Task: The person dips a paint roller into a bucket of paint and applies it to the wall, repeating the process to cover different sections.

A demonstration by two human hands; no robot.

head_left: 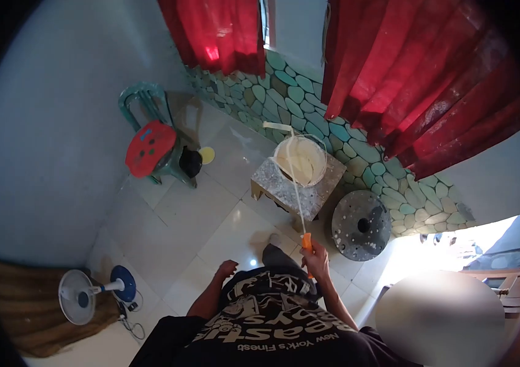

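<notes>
My right hand (316,260) is closed around the orange handle of a paint roller (307,241). Its long thin rod reaches away from me, passing over a bucket (324,168) of cream paint, and the narrow cream roller head (279,126) lies beyond the bucket's far rim in this view. The bucket stands on a low, paint-speckled table (275,183). At my left side hangs my left hand (228,267), its fingers curled in and nothing showing in them.
A round, dark, paint-spotted object (362,225) sits right of the table. Left are a green chair (143,98) with a red seat and a yellow disc (208,155). A fan (82,296) with its cord stands lower left. Red curtains (419,79) hang over the stone-patterned wall (278,95).
</notes>
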